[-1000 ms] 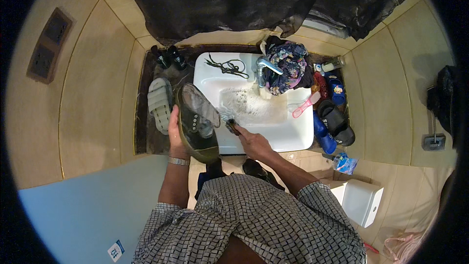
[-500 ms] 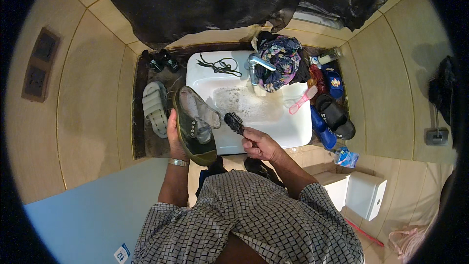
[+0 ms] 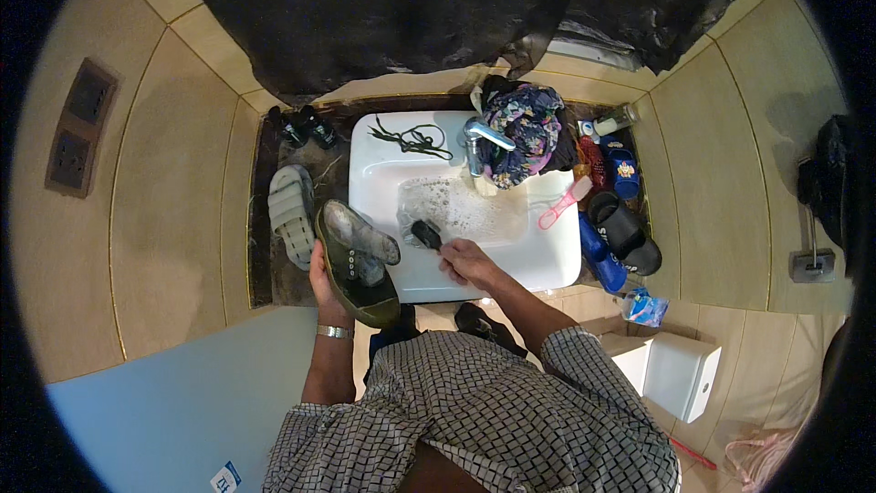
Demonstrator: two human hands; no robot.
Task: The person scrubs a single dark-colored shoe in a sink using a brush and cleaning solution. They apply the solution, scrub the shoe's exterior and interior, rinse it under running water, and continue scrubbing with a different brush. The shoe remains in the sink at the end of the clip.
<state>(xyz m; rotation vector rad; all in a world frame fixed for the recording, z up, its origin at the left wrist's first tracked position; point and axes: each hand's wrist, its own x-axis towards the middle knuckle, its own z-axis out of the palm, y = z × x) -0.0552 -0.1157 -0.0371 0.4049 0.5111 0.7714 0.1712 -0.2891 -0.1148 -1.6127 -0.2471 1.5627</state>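
Observation:
My left hand [image 3: 322, 285] grips a dark green shoe [image 3: 342, 297] by its outer side, holding it tilted over the left front corner of the white sink [image 3: 374, 183]. The shoe has a row of light eyelets, no lace in them, and its greyish tongue [image 3: 363, 236] is folded out. In my right hand [image 3: 467, 263] is a black-bristled brush [image 3: 426, 235], held by its handle over the basin, its head at the soapy water [image 3: 461, 205]. The handle is mostly hidden by my fingers. A dark shoelace [image 3: 411, 140] lies on the sink's back left ledge.
Bundled floral cloth [image 3: 525, 128] sits behind the chrome tap [image 3: 488, 134]. A pink brush [image 3: 566, 203] rests on the right rim. Blue [image 3: 600, 254] and black slippers [image 3: 625, 233] stand to the right, a pale slipper [image 3: 291, 216] to the left. Black curtain material [image 3: 383, 9] hangs behind.
The brush has moved left and down into the basin, away from the shoe. The shoe has shifted slightly left and lower, partly with the whole view.

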